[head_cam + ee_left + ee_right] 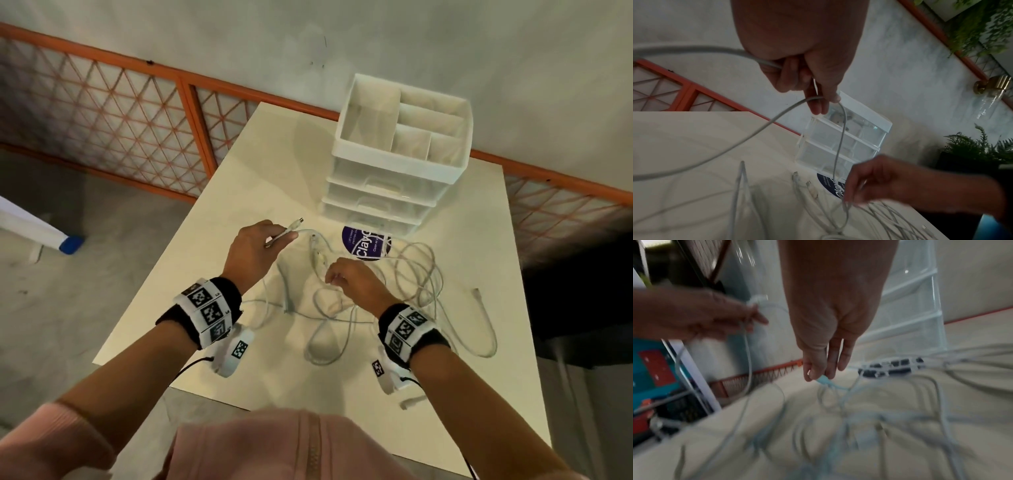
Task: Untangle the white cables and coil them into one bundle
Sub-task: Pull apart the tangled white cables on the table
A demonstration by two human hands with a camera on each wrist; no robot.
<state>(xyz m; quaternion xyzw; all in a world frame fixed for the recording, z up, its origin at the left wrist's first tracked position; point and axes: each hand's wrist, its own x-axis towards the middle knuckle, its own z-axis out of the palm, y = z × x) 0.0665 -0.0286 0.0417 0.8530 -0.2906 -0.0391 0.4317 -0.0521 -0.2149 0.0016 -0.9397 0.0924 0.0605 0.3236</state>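
Several white cables (416,274) lie tangled in loops on the cream table (239,171). My left hand (253,246) is raised above the table and grips cable ends whose plugs (294,226) stick out past the fingers; in the left wrist view its fingers (816,91) curl round a cable strand (756,129) that hangs down to the pile. My right hand (346,277) hovers low over the tangle and pinches a strand; in the blurred right wrist view its fingertips (818,373) pinch a pale strand (828,382). One cable (486,329) trails off to the right.
A white and clear drawer unit (394,164) with an open divided top stands at the back of the table. A round dark blue sticker (366,243) lies in front of it. Orange mesh fencing (120,113) runs behind the table, and a concrete floor lies to the left.
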